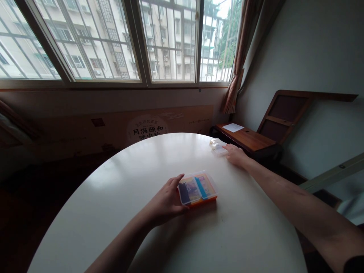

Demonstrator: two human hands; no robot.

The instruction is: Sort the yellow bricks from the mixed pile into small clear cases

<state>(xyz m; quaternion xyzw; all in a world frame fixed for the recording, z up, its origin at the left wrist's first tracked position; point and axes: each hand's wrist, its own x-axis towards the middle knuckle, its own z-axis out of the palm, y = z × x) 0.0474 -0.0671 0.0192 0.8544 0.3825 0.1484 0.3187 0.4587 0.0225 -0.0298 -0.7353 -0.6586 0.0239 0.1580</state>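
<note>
An orange plastic box [198, 188] with a see-through lid lies on the white table, near its middle. Cards or printed pieces and a bright blue strip show through the lid. My left hand [167, 198] grips the box's left side, thumb at the near edge and fingers at the far corner. Toward the table's far right edge, my right hand [236, 154] reaches out with its fingers extended. Its fingertips are at a clear plastic case [220, 149], apparently touching it. Small white wrapped-looking pieces [215, 141] lie at the case's far left; their kind is unclear.
The round white table [119, 197] has its curved edge close beyond the clear case. Behind it on the right stands a low wooden bench [250, 138] with a white paper [233, 127] on it. A printed cardboard panel [113, 127] leans below the barred windows.
</note>
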